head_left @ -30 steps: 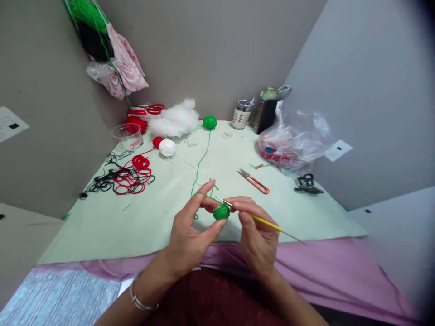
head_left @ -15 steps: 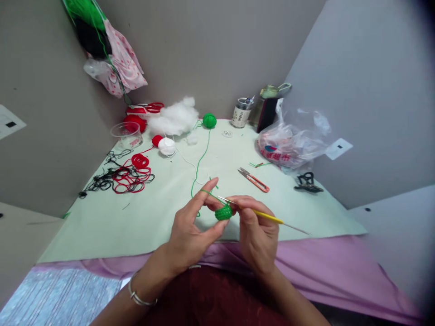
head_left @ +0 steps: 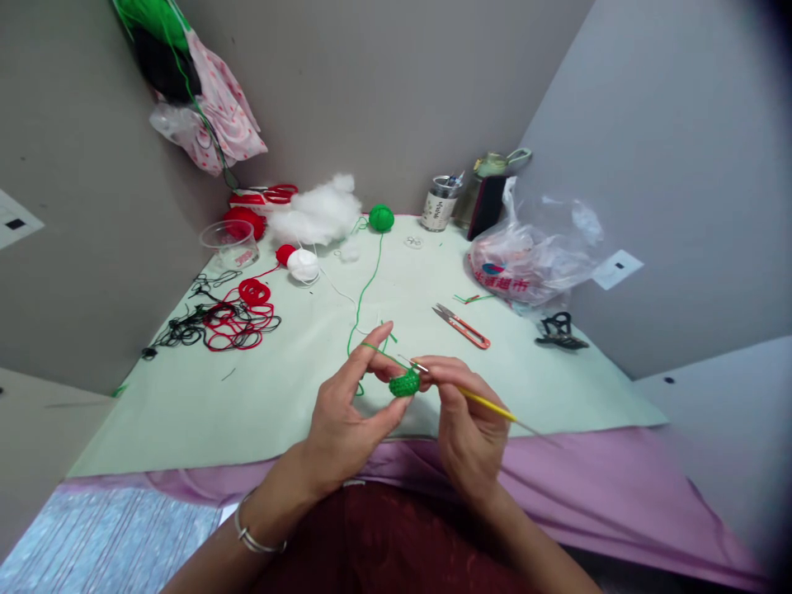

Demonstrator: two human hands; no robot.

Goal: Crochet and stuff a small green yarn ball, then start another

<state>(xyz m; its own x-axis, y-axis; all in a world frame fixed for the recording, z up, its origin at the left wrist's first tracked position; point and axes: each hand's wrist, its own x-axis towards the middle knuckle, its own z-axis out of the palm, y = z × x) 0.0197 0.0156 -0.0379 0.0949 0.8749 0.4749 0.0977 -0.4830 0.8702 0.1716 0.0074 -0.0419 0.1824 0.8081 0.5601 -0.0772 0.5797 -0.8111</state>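
**Fig.: Green Crochet Piece, Partly Worked, w/ Yarn Uncut**

Work is laid out on a broad, pale-green covered table (head_left: 247, 421). At its back, a fluffy white mound of fibre stuffing (head_left: 318, 213) is left apart from the work; whether any has been put in the piece cannot be told. The L hand (head_left: 346, 421) is half-curled, index finger raised w/ yarn led over it; the piece is pinched by its thumb & another finger. The R hand (head_left: 473, 421) is closed, pen-style, around a slim, yellow-handled metal crochet hook (head_left: 486, 403). Orange-handled steel thread snips (head_left: 463, 327) are left lying, untouched, beyond the R hand. A round green yarn ball (head_left: 382, 218) is seen near the back edge, approx. centre, w/ a thin green strand (head_left: 378, 262) run from it toward the L hand.

The small, rounded, green crochet piece (head_left: 404, 383) is held between the hands, above the table's near edge. Done: a compact body of stitches, several rnds by appearance. Left, as judged: the upper edge, where the hook tip is placed, & fastening off, no cut being visible. Stitch count & any loop on the hook can't be made out.
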